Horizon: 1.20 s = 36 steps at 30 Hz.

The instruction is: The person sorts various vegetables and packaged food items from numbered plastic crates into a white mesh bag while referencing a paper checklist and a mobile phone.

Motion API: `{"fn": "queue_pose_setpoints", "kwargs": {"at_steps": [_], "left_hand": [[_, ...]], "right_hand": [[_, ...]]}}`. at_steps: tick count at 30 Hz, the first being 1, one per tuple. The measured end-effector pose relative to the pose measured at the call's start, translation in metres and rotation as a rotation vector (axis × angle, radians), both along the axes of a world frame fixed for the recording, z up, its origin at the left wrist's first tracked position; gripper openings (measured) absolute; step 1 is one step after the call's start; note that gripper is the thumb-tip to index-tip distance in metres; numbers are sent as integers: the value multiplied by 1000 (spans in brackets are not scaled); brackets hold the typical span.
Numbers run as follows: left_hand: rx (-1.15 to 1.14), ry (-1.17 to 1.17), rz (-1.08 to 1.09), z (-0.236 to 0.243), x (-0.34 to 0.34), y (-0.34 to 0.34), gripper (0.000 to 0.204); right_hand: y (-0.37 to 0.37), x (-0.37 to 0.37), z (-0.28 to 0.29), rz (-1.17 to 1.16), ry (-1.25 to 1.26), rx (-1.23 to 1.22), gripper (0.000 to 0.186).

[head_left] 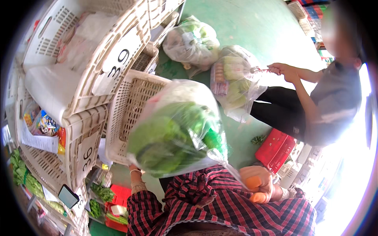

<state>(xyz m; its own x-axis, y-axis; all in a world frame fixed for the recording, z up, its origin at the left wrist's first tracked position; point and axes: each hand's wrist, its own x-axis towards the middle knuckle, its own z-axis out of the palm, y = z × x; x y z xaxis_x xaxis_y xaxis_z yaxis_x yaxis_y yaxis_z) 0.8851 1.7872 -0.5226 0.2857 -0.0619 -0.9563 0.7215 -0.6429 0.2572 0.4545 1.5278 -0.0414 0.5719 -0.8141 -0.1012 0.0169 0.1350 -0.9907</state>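
A large clear plastic bag (177, 129) packed with green leafy vegetables hangs in front of me, partly over a beige plastic crate (132, 94). My right hand (256, 184), with orange covers on some fingers, is closed around the bag's twisted neck at the lower right. At the crate's near lower corner is my left hand (135, 169). Its wrist and a bracelet show, but the crate and bag hide its fingers, so I cannot see whether it grips anything.
Stacked white crates (75, 90) rise at the left. A person (327, 98) on the right holds another bag of vegetables (236, 78) by its tied top. One more filled bag (191, 41) sits on the green floor. A red box (275, 149) stands at right.
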Motion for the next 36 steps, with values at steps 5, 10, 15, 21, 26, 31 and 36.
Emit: {"fn": "queue_pose_setpoints", "kwargs": {"at_steps": [5, 10, 15, 21, 26, 31, 36], "left_hand": [[-73, 25, 107, 30, -53, -36, 34], [-212, 74, -127, 49, -14, -10, 22], [-43, -270, -357, 83, -18, -11, 19], [106, -474, -361, 163, -65, 21, 17], [266, -153, -176, 246, -163, 10, 35], [291, -143, -153, 269, -226, 101, 25], [-12, -185, 13, 303, -269, 172, 45]], "right_hand": [[9, -36, -35, -341, 407, 134, 43], [-26, -122, -203, -609, 585, 362, 33], [29, -191, -337, -494, 988, 618, 39], [17, -290, -489, -453, 1165, 671, 48], [17, -328, -547, -554, 919, 1077, 55], [80, -263, -433, -231, 260, 1117, 76], [132, -154, -218, 107, -222, 1113, 103]]}}
